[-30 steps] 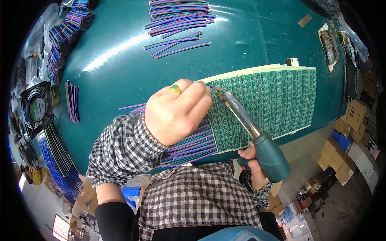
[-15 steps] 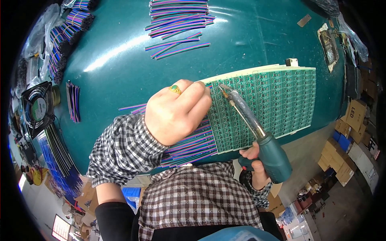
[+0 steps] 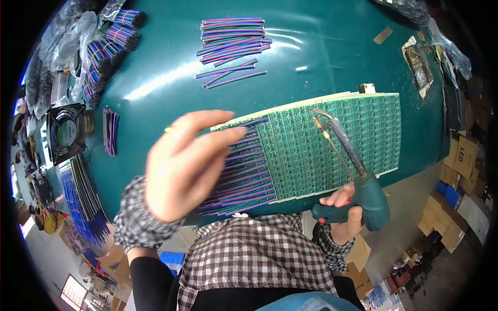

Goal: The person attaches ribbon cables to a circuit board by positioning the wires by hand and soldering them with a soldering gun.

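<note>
My left hand (image 3: 181, 168), blurred by motion, hovers over the left end of a green circuit board panel (image 3: 332, 140). Its fingers are apart with nothing seen between them. Rows of thin multicoloured ribbon wires (image 3: 246, 179) lie across that end of the panel, partly hidden by the hand. My right hand (image 3: 348, 220) is closed round the dark green handle of a soldering gun (image 3: 373, 199). The gun's bent metal tip and thin feed tube stand over the middle of the panel, apart from the wires.
Loose ribbon wires (image 3: 233, 39) lie at the far middle of the green table (image 3: 155, 67). Banded wire bundles (image 3: 106, 49), a small black fan (image 3: 66, 133) and more wires (image 3: 111, 129) are at left. A small white block (image 3: 367, 88) sits on the panel's far edge. Cardboard boxes (image 3: 459, 155) stand at right.
My left hand has moved left off the wire ends, and its fingers have spread. The soldering gun has shifted right, its tip away from the wired edge.
</note>
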A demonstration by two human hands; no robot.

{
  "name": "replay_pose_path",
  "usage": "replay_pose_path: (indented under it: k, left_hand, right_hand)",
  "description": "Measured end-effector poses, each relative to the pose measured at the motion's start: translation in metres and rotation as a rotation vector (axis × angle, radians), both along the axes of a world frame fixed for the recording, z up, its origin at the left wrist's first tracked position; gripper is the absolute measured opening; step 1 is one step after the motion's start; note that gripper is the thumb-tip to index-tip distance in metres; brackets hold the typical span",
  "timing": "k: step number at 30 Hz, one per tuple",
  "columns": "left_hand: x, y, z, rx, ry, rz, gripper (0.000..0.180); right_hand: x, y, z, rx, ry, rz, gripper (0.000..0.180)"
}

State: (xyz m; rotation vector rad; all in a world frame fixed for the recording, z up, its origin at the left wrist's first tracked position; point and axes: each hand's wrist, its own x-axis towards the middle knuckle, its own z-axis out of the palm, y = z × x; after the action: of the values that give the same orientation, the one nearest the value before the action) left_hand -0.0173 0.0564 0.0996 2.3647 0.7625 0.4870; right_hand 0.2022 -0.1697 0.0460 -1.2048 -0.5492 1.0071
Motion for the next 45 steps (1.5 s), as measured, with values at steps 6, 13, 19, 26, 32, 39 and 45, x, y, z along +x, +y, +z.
replay_pose_path:
  k: [6,13,19,26,32,39,45]
  left_hand:
    - [0.018,0.063,-0.050,0.010,0.072,0.093,0.016]
    - [0.030,0.069,-0.068,-0.041,0.120,0.080,0.014]
    - [0.036,0.080,-0.074,-0.113,0.203,0.008,0.012]
    - [0.018,0.026,-0.024,0.057,-0.070,0.052,0.013]
    - [0.031,-0.006,-0.053,0.266,0.034,-0.082,0.026]
    - [0.031,-0.015,-0.055,0.290,0.087,-0.099,0.040]
    - [0.030,-0.020,-0.062,0.322,0.044,-0.050,0.041]
  right_hand:
    - [0.001,0.008,-0.006,0.057,0.110,-0.066,0.055]
    - [-0.002,-0.004,-0.009,0.081,0.099,-0.125,0.049]
    - [-0.001,0.002,-0.008,0.015,-0.016,-0.028,0.058]
    - [-0.002,-0.001,-0.006,0.034,0.100,-0.137,0.053]
    - [0.000,0.002,-0.005,-0.040,-0.011,-0.023,0.055]
    - [-0.003,-0.001,-0.004,-0.040,-0.040,-0.042,0.054]
    - [-0.005,-0.002,0.004,-0.094,-0.109,-0.022,0.056]
